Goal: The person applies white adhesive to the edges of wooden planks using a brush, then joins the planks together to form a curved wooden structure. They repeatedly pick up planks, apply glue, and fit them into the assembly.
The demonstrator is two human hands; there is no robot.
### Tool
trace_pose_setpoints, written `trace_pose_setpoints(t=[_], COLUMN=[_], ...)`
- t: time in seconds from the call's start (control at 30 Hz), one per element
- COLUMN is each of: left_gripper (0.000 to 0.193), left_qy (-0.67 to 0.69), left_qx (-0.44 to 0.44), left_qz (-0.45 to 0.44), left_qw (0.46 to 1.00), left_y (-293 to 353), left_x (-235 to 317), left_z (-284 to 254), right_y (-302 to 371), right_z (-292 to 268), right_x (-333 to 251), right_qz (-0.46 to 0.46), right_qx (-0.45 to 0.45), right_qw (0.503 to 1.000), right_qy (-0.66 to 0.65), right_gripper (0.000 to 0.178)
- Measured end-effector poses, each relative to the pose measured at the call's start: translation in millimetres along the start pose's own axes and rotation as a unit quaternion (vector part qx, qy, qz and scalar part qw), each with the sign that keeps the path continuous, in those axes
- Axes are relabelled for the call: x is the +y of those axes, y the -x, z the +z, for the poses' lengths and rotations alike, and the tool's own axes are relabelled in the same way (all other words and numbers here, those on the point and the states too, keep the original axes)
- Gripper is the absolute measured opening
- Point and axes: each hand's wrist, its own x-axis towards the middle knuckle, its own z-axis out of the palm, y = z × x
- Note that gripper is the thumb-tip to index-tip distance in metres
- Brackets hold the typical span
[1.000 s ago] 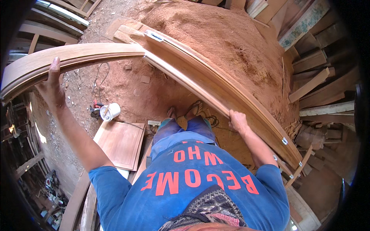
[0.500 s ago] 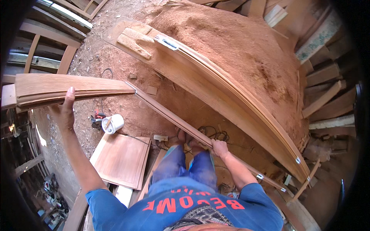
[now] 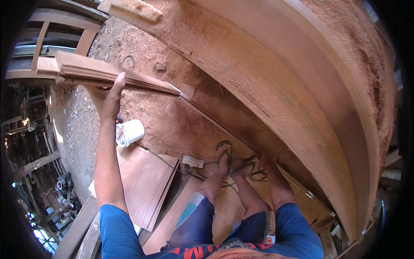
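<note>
I hold a long moulded wooden frame piece (image 3: 146,85) that slants from the upper left toward the lower right. Its thick, grooved end is in the grip of my left hand (image 3: 107,97), with the thumb pressed on the near side and the other fingers mostly hidden beneath. Farther down its length, my right hand (image 3: 266,159) is closed around the thin part, low and in shadow, close to a large curved wooden panel (image 3: 258,77). Small pale metal-like fittings show along the thin part beyond that hand.
A white bucket (image 3: 131,131) stands left of my feet, beside stacked flat wooden panels (image 3: 146,181). Black cable (image 3: 258,175) loops near my sandalled feet. Reddish sawdust (image 3: 161,116) covers the ground. Wooden frames (image 3: 41,43) lean at upper left.
My right hand has moved lower and forward along with the frame piece, whose thick end has shifted right. The view has moved, so the large curved panel appears bigger.
</note>
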Motion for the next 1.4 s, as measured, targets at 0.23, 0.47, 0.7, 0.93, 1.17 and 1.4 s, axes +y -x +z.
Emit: trace_pose_setpoints(t=[0.23, 0.47, 0.7, 0.93, 1.17, 1.4], left_gripper=[0.113, 0.128, 0.119, 0.084, 0.077, 0.064], left_qy=[-0.012, -0.023, -0.076, -0.157, -0.153, -0.151], left_qx=[-0.030, -0.107, -0.166, -0.519, -0.662, -0.574], left_qz=[0.037, -0.002, -0.127, -0.287, -0.298, -0.240], left_qw=[0.999, 0.994, 0.975, 0.790, 0.671, 0.768], left_y=[7.5, -13.0, 55.7, 235.6, 351.2, 333.6], left_x=[-21.9, -13.4, -47.0, -72.2, 89.3, 166.0], left_z=[54.6, 91.0, 56.9, -15.0, -34.4, 0.7], right_y=[-63.5, -2.0, 200.1, 423.0, 563.4, 628.6], right_z=[-4.9, -16.3, -116.7, -56.8, -41.0, -104.0], right_x=[-14.2, -22.4, -44.6, -13.0, -27.8, 87.4], right_qz=[0.094, 0.080, 0.235, 0.334, 0.494, 0.417], right_qx=[-0.083, 0.111, -0.063, 0.091, 0.195, 0.499], right_qw=[0.991, 0.986, 0.945, 0.874, 0.741, 0.582], right_qy=[0.040, -0.097, -0.217, -0.342, -0.412, -0.489], right_gripper=[0.043, 0.065, 0.047, 0.023, 0.025, 0.042])
